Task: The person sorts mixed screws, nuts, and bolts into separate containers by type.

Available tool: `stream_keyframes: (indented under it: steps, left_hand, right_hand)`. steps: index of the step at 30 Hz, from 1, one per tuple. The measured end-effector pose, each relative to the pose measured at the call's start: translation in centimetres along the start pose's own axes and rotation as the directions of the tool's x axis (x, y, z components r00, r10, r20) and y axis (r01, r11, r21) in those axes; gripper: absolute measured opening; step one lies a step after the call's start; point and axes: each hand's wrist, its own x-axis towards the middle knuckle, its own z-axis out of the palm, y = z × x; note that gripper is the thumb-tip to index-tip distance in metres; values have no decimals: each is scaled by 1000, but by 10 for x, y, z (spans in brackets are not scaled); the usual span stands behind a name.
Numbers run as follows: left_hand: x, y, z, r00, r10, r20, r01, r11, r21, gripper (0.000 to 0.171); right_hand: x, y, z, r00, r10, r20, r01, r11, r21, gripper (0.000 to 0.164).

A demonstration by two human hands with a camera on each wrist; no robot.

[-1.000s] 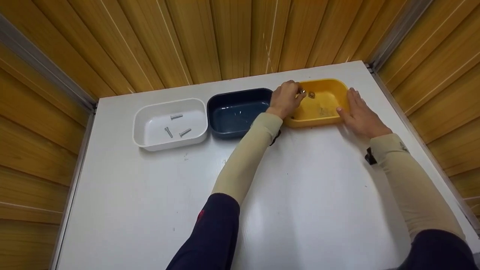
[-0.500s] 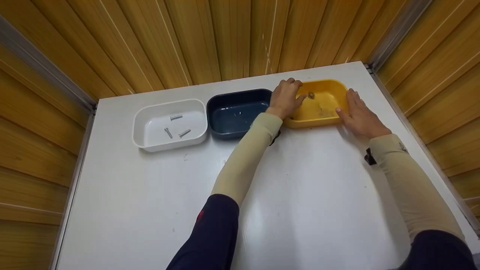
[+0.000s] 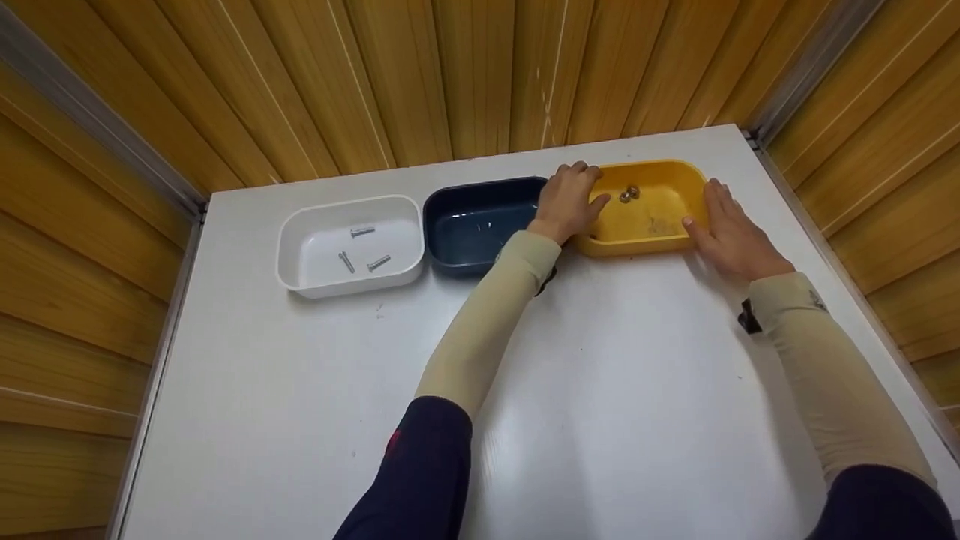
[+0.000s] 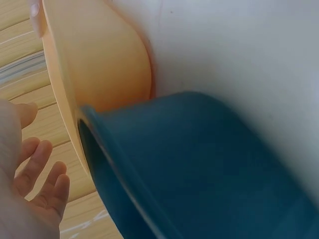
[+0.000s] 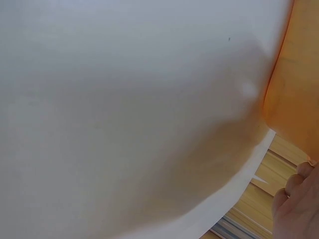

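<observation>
My left hand [image 3: 568, 201] hovers over the left end of the yellow tray [image 3: 637, 246], its fingers loosely bent. In the left wrist view that hand [image 4: 32, 184] shows spread fingers with nothing between them. Two small metal nuts [image 3: 624, 197] lie close together on the yellow tray's floor, just right of the left thumb. My right hand [image 3: 735, 234] rests along the right end of the tray, fingers straight and thumb at the front rim. The right wrist view catches only part of the right hand [image 5: 299, 201] beside the tray's outer wall [image 5: 296, 89].
A dark blue tray [image 3: 450, 264] stands directly left of the yellow one, partly covered by the left hand and forearm. Left of it, a white tray [image 3: 352, 285] holds three screws [image 3: 362, 232]. All three stand in a row along the white table's [image 3: 637, 390] far side, near wood-patterned walls [image 3: 480, 82].
The left hand has let go of a nut it pinched a second ago; that nut now lies beside the other in the yellow tray. The right hand stays at the tray. The head view has shifted slightly.
</observation>
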Motion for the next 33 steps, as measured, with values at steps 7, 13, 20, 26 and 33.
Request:
stream_keyframes:
  steps: [7,13,20,26,33]
  left_hand:
    - [-4,-2,-6,1000,28,-1,-27,998,49,47]
    - [-10,-2,-10,998,60,5,-60,997,40,48]
    - [-22,-15,-15,996,93,-9,-92,995,28,49]
    - [-31,-30,-22,995,93,-36,-92,996,17,47]
    - [-42,-46,-28,988,120,-98,-119,993,12,44]
  right_hand:
    - [3,4,-2,1000,-5,-6,5,1000,-21,94]
    - [7,5,-3,1000,19,0,-19,999,-44,95]
    - [9,8,0,1000,22,-15,-23,999,-34,93]
    - [10,12,1,997,46,-55,-47,999,-20,91]
    - [11,14,-3,989,8,-148,-12,1000,-27,89]
